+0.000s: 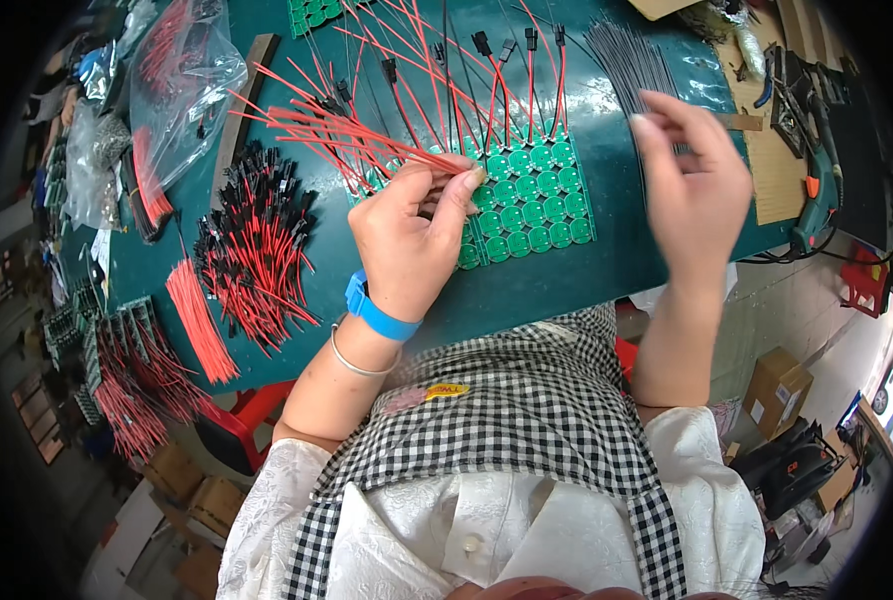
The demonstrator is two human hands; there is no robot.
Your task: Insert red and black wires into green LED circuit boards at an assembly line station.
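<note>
My left hand (pixel 406 225), with a blue band on its wrist, is closed in a pinch on a bundle of red wires (pixel 341 132) above the green circuit board panel (pixel 538 205). The wires fan out to the upper left. Red and black leads with black connectors (pixel 482 44) rise from the panel's far rows. Part of the panel is hidden behind my left hand. To the right, my right hand (pixel 698 185) is slightly blurred, its thumb and fingers apart. It hovers beside and partly over a bundle of thin black wires (pixel 621 55), and nothing shows in it.
Left on the green table (pixel 486 305) lie a heap of connector leads (pixel 261 250), a red wire bundle (pixel 201 320) and a plastic bag (pixel 176 85). Wired boards (pixel 131 350) sit at its left edge. A green glue gun (pixel 814 205) is at the right.
</note>
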